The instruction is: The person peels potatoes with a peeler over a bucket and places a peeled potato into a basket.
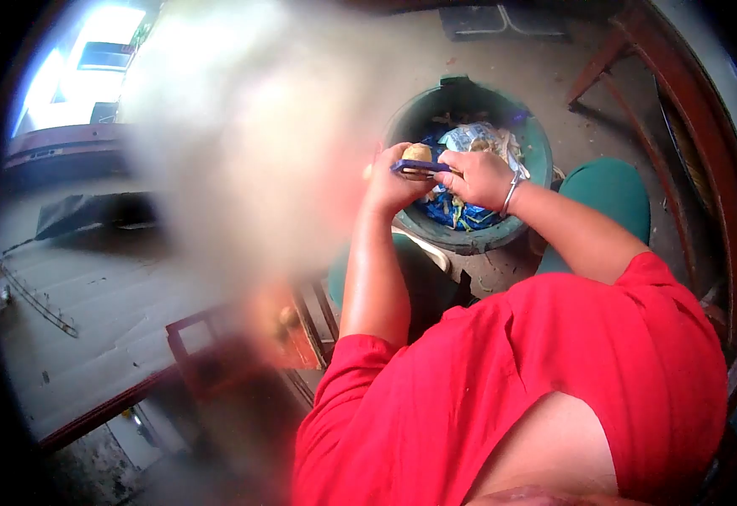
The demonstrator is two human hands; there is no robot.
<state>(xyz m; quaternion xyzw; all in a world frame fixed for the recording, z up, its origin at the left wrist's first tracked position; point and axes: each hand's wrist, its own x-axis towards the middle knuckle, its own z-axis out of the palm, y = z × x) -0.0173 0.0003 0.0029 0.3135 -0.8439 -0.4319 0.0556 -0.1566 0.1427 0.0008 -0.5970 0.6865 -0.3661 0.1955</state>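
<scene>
My left hand (392, 184) is closed around a pale yellowish potato (418, 153), whose rounded top shows above the fingers. My right hand (485, 180), with a bangle at the wrist, grips a dark blue peeler (419, 168). The peeler's head lies across the potato, against its near side. Both hands are over a round green bin (537, 156) that stands on the floor between the knees. Inside it are a blue plastic bag (461, 214), crumpled wrapping and thin strips that look like peelings.
To the left stands a large pale tabletop (90, 304) with a dark edge. A brown wooden frame (697, 110) rises at the right. Near the left forearm is an orange-red box (294, 337) with something roundish in it. A whitish blur covers the upper left middle of the view.
</scene>
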